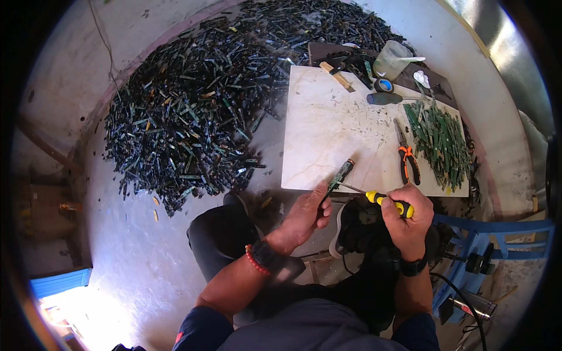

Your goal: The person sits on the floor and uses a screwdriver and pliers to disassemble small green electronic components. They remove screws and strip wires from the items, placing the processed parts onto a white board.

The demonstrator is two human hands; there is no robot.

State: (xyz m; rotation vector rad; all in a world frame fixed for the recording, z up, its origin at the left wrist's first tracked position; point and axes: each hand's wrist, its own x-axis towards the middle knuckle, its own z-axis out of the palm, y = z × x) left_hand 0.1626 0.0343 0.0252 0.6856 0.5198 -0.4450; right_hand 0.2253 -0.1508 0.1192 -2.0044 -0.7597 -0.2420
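Observation:
My left hand point(304, 216) is closed around the lower end of a narrow dark strip with a greenish face point(341, 173), which looks like a small circuit board in a black casing. The strip's upper end points away over the near edge of a pale board point(328, 134). My right hand point(411, 221) grips the yellow and black handle of a screwdriver point(374, 197). Its thin shaft points left, and the tip meets the side of the strip; whether it is wedged in is too small to tell.
Orange-handled pliers point(405, 155) lie on the pale board beside a heap of green circuit strips point(439, 140). Farther back are another screwdriver point(384, 99), a tape roll point(383, 85) and a cloudy plastic jug point(391, 59). Dark strips point(193, 117) cover the floor left. A blue chair point(497, 225) stands right.

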